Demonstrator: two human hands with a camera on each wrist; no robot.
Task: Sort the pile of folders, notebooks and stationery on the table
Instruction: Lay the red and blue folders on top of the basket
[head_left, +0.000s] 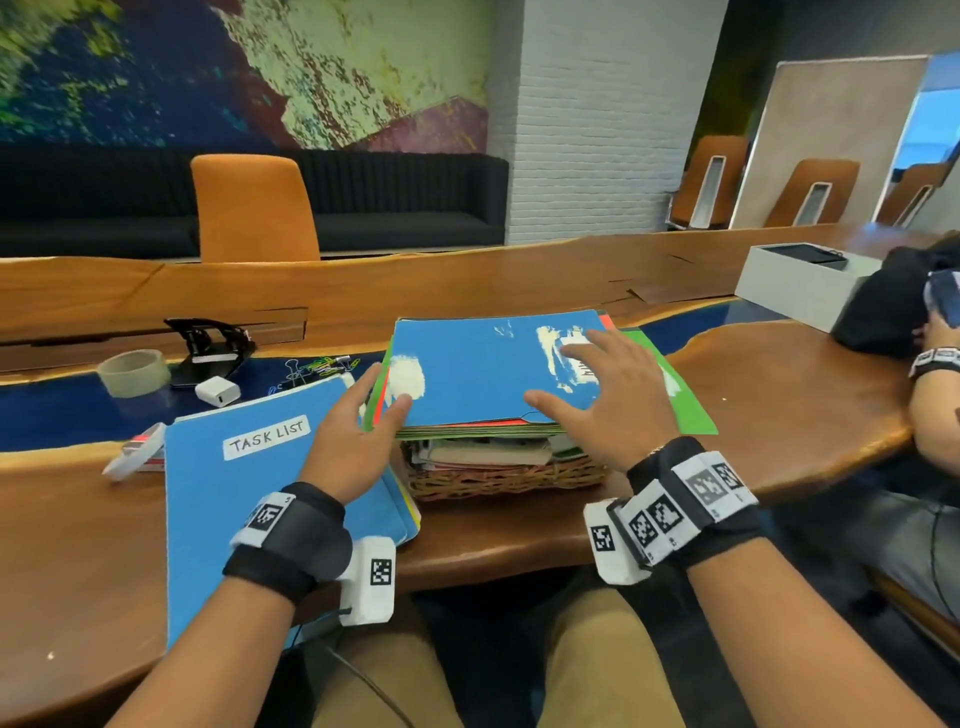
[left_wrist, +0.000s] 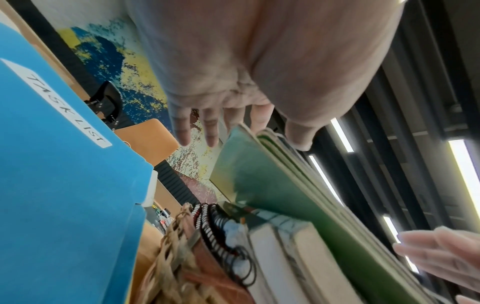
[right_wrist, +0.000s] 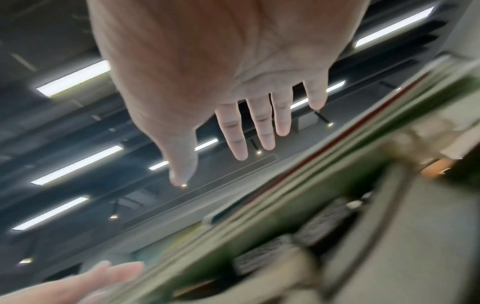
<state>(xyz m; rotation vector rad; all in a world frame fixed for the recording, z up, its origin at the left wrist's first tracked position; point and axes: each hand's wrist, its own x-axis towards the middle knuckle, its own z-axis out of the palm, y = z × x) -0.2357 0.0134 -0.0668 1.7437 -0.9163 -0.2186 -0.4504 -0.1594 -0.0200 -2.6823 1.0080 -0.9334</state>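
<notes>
— What are the hands doing?
— The left hand is open, thumb on the blue folder's corner. The right hand lies flat and open on top.
— Where is the folder?
— On a stack over the basket on the table. Notebooks sit in the basket.

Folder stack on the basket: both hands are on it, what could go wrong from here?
1. The folder stack overhangs the wicker basket on every side; lifting only the top blue folder may drag the green and red ones off.
2. The right hand lies flat on top, fingers straight, gripping nothing, so the pile may tip as the left hand pulls its left edge.
3. The TASK LIST folder juts over the table edge; a nudge could drop it.
</notes>
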